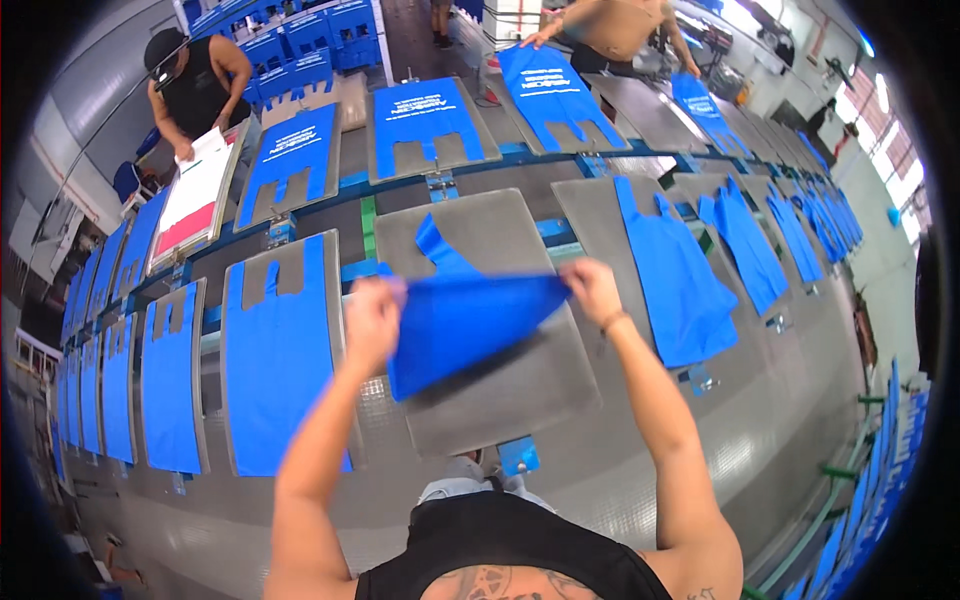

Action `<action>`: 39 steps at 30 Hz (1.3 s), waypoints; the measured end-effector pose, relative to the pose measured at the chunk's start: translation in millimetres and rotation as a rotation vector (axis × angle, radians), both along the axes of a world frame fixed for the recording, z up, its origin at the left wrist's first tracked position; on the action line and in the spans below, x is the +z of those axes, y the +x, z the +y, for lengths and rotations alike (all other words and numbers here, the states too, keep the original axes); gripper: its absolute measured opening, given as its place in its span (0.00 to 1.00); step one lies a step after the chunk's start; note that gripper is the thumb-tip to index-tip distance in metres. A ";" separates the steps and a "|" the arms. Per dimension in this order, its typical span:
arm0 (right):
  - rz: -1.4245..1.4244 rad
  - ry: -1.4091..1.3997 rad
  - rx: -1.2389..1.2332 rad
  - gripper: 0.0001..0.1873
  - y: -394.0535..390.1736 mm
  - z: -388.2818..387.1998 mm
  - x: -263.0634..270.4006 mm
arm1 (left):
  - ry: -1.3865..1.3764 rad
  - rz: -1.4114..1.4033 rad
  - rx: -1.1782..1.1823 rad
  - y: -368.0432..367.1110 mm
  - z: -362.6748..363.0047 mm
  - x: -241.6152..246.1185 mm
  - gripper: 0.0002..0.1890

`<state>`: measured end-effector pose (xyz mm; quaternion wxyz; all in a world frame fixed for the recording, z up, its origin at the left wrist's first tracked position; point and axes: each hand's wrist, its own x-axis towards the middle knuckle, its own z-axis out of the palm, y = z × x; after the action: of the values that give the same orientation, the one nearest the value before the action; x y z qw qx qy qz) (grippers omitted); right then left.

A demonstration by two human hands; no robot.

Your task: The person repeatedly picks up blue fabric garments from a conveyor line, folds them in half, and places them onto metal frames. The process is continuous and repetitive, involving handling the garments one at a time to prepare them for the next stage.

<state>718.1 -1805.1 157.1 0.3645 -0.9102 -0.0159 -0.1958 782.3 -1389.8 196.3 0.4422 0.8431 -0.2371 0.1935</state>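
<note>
A blue fabric bag (pixel 472 322) with cut-out handles is stretched between my hands above a grey flat board (pixel 502 405). My left hand (pixel 375 319), somewhat blurred, grips its left side. Its right corner is pinched by my right hand (pixel 591 289). One handle strap points up and away over the board's far part. On the neighbouring board to the left, a blue bag (pixel 281 375) lies flat. To the right, another blue bag (pixel 679 285) lies creased and skewed on its board.
A far row of boards holds printed blue bags (pixel 426 120). One person (pixel 217 82) works at a white and red printing frame (pixel 195 195) at far left; another person (pixel 619 30) handles bags across the rows. Metal brackets (pixel 519 454) join the boards.
</note>
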 end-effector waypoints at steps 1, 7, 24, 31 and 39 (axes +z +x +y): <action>-0.127 -0.037 0.046 0.06 51.6 -1.8 33.4 | -0.003 -0.055 -0.002 52.8 2.2 27.7 0.08; -0.599 0.141 0.061 0.09 215.9 20.9 258.5 | -0.193 -0.391 0.121 211.0 21.1 240.2 0.10; -0.477 0.106 0.032 0.15 23.1 23.5 34.2 | 0.039 -0.243 0.095 10.7 6.1 29.1 0.15; -0.228 -0.014 0.010 0.13 -48.9 22.8 -91.7 | 0.245 -0.158 0.076 -62.5 15.1 -106.8 0.21; -0.277 -0.129 0.016 0.09 -125.1 18.7 -122.1 | 0.256 -0.007 0.106 -156.1 21.9 -142.3 0.13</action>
<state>592.9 -1786.4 35.0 0.3013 -0.8959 -0.0859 -0.3149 626.2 -1368.0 54.0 0.3194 0.9033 -0.2164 0.1877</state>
